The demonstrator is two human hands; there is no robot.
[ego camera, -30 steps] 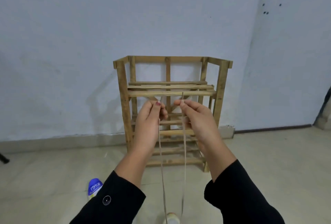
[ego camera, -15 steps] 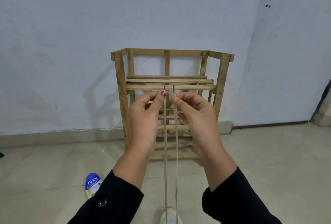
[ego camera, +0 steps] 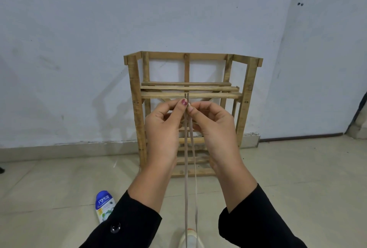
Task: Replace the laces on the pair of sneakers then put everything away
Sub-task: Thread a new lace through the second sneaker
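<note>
Head view: my left hand (ego camera: 164, 128) and right hand (ego camera: 214, 126) have drawn together, each grip pinching one lace end (ego camera: 187, 97), tips now level. Both strands run taut down to the sneaker (ego camera: 190, 237); lacing can likely proceed evenly.

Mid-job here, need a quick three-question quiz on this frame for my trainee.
1. True or false: the left hand and right hand each pinch one end of the lace.
2. The bottle is: A) standing on the rack; B) lying on the floor; C) in a hand.
3. Fill in: the lace strands run down to the ___ at the bottom edge.

Key: 1 true; 2 B; 3 sneaker.
</note>
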